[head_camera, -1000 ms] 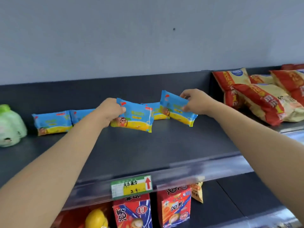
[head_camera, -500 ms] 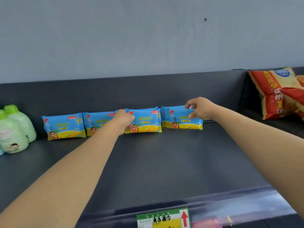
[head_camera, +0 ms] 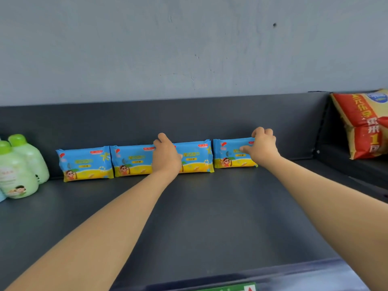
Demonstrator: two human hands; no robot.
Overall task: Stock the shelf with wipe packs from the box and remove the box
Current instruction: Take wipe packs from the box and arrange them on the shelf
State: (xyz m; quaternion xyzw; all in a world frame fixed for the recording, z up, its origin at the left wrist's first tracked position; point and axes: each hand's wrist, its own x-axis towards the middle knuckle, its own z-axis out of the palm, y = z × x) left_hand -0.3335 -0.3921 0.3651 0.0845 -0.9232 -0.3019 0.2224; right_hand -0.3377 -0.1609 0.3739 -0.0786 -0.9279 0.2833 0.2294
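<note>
Several blue-and-yellow wipe packs stand upright in a row against the back of the dark shelf. My left hand rests on the left edge of the third wipe pack, thumb over its top. My right hand pinches the top right corner of the rightmost wipe pack. The leftmost pack and the second pack stand free. No box is in view.
Two pale green bottles stand at the shelf's left end. A red-and-yellow bag leans in the neighbouring bay on the right, past a divider. A green price label sits on the front rail.
Both packs went from held in the air to standing in the row at the back. My hands have stayed on them, and the view has moved closer.
</note>
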